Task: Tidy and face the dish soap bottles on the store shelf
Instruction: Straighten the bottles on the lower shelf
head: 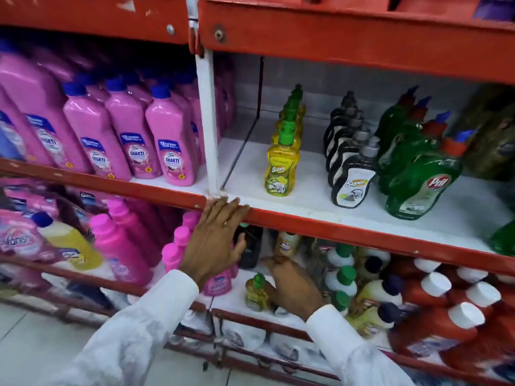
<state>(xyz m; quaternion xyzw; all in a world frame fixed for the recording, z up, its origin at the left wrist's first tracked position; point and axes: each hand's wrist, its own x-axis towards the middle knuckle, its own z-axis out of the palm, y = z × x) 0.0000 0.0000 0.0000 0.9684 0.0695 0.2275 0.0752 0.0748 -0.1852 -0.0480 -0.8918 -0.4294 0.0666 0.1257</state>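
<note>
On the white middle shelf stand three rows of dish soap: yellow bottles with green caps, black-and-white bottles and green bottles with red caps, labels facing out. My left hand rests flat with fingers spread on the red shelf edge, holding nothing. My right hand reaches into the shelf below, beside a small yellow bottle with a green cap. Its fingers are apart; whether it touches the bottle I cannot tell.
Pink bottles with blue caps fill the shelf section to the left. The lower shelf holds pink bottles, white green-capped bottles, red bottles with white caps and a dark bottle. A white upright post divides the sections.
</note>
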